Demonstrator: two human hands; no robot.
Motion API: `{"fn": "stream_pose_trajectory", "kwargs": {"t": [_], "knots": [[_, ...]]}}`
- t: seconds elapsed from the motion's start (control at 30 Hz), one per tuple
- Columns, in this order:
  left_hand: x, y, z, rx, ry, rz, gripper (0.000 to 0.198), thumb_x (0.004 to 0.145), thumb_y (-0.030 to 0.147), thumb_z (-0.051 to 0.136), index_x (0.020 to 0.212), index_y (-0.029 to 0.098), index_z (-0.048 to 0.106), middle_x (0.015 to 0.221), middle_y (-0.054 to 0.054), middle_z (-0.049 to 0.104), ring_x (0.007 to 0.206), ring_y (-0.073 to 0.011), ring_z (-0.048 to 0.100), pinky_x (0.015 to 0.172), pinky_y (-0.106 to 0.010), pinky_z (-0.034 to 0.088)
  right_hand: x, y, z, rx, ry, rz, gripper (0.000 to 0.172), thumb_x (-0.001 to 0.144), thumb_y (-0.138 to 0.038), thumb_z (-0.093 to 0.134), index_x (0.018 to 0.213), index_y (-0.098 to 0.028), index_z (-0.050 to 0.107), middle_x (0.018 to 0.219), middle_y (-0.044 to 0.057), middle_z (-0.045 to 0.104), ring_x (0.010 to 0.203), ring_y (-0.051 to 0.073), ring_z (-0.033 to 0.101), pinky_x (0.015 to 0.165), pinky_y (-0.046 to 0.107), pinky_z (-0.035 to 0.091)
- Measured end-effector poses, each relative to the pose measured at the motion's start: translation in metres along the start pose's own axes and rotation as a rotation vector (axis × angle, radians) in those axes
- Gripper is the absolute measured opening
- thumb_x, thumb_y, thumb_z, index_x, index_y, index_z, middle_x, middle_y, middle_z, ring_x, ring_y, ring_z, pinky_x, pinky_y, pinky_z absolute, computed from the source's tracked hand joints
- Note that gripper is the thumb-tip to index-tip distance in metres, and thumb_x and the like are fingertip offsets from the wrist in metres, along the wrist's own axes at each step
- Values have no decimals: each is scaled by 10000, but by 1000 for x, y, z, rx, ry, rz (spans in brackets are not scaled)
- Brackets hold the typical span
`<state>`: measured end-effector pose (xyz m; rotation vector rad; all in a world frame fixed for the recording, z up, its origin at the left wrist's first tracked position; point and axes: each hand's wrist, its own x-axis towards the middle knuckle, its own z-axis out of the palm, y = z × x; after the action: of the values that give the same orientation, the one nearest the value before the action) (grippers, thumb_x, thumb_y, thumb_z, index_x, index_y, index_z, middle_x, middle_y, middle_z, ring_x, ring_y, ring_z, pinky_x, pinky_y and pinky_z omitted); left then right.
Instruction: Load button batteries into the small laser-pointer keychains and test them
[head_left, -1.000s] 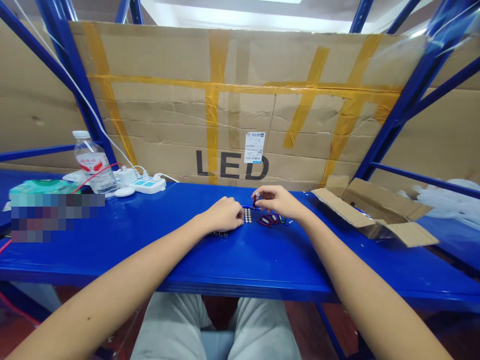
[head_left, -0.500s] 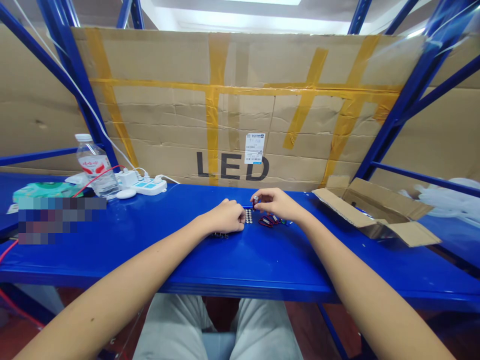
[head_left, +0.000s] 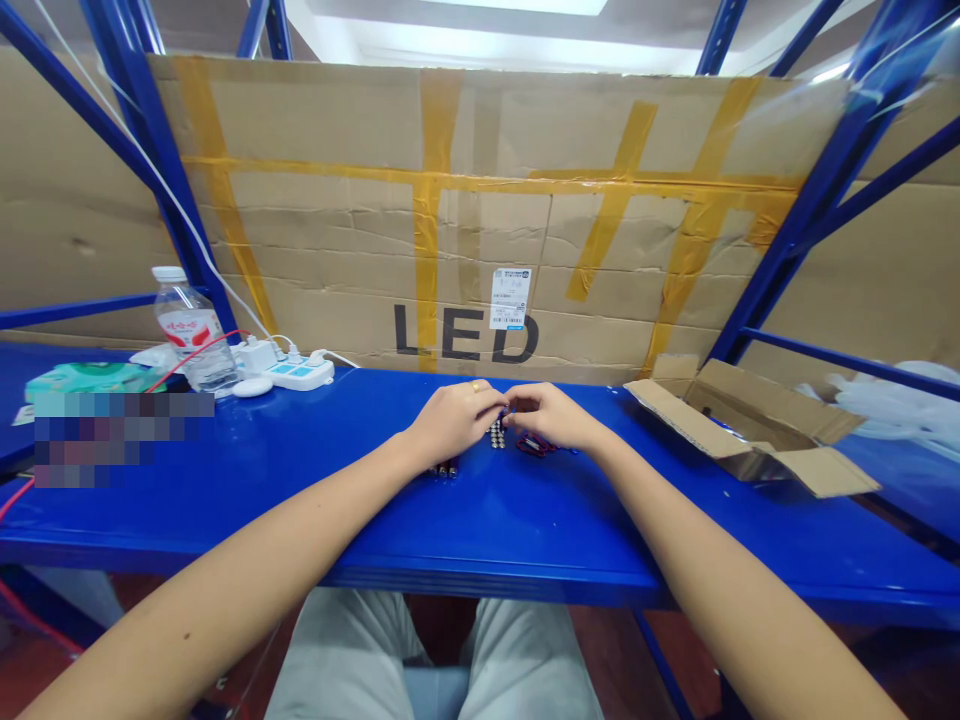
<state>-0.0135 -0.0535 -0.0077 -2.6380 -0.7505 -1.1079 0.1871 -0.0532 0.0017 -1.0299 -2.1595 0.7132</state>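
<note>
My left hand (head_left: 455,418) and my right hand (head_left: 547,414) meet fingertip to fingertip above a small cluster of silver-topped cylinders (head_left: 496,436) standing on the blue table (head_left: 480,520). Both hands are closed in a pinch around a small item between them; it is too small to name. Red and dark wire loops (head_left: 534,446) lie just under my right hand. A few more small dark parts (head_left: 444,468) sit beneath my left wrist.
An open cardboard box (head_left: 750,420) lies at the right. At the left stand a water bottle (head_left: 189,335), a white power strip (head_left: 289,372) with plugs and a green packet (head_left: 90,380). A taped cardboard sheet marked LED (head_left: 465,335) backs the table, between blue rack posts.
My left hand rose from the table beside the cylinders and moved right to meet my right hand. My right hand shifted slightly left and lowered.
</note>
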Motion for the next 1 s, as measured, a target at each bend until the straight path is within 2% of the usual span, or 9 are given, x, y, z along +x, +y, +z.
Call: {"fn": "stream_pose_trajectory", "kwargs": {"t": [0.13, 0.23, 0.33, 0.43, 0.53, 0.7, 0.8, 0.97, 1.0], "knots": [[3, -5, -11, -18, -46, -42, 229, 908, 209, 482, 1035, 206, 672, 974, -50, 701, 898, -176, 644, 792, -303, 489, 0, 0, 0, -33, 18, -4, 136, 749, -224, 601, 855, -168, 664, 768, 13, 657, 702, 154, 574, 683, 291, 454], [6, -17, -24, -32, -91, -173, 244, 878, 203, 482, 1026, 196, 676, 1008, -59, 699, 907, -179, 632, 807, -306, 470, -2, 0, -1, -87, 28, -6, 145, 751, -211, 592, 870, -179, 667, 789, 12, 662, 709, 154, 577, 679, 287, 450], [5, -32, -32, -67, -290, -273, 187, 818, 232, 534, 864, 194, 711, 857, -43, 718, 800, -174, 631, 740, -284, 451, -3, 0, -1, -111, 28, 3, 145, 756, -220, 593, 874, -185, 670, 780, 10, 660, 702, 153, 577, 671, 285, 449], [0, -43, -32, -186, -439, -360, 181, 784, 278, 568, 804, 194, 727, 773, -32, 717, 709, -154, 627, 660, -248, 432, -4, -1, -1, -112, 34, 2, 145, 757, -225, 595, 875, -184, 670, 770, 10, 656, 699, 152, 577, 672, 287, 451], [-5, -48, -28, -157, -468, -417, 172, 745, 288, 609, 825, 216, 742, 793, -30, 723, 713, -157, 630, 631, -238, 415, -3, -2, -1, -119, 37, -1, 149, 760, -221, 591, 879, -180, 670, 760, 8, 649, 691, 148, 572, 670, 286, 450], [-8, -51, -22, -20, -551, -392, 155, 749, 233, 590, 801, 229, 736, 794, -27, 727, 743, -170, 639, 637, -244, 402, -3, -3, 0, -131, 38, 2, 159, 775, -218, 580, 905, -182, 665, 788, 8, 655, 698, 142, 571, 665, 278, 443], [-6, -46, -20, -11, -478, -391, 160, 775, 232, 572, 805, 215, 728, 804, -35, 728, 745, -180, 637, 662, -266, 418, -3, -4, 1, -160, 68, -28, 157, 774, -195, 570, 901, -179, 660, 818, 14, 655, 733, 144, 570, 692, 281, 438], [4, -17, -19, -303, -93, -402, 165, 826, 259, 553, 861, 182, 695, 844, -26, 720, 770, -151, 629, 712, -263, 461, -3, -6, 2, -240, 73, -72, 164, 775, -165, 546, 898, -186, 652, 808, 10, 633, 745, 150, 554, 712, 289, 425], [6, -11, -17, -343, -61, -403, 152, 820, 257, 562, 854, 177, 687, 833, -22, 716, 758, -146, 625, 703, -259, 464, -3, -5, 2, -254, 69, -85, 164, 775, -156, 539, 892, -187, 649, 801, 8, 626, 739, 150, 548, 706, 288, 421]]}}
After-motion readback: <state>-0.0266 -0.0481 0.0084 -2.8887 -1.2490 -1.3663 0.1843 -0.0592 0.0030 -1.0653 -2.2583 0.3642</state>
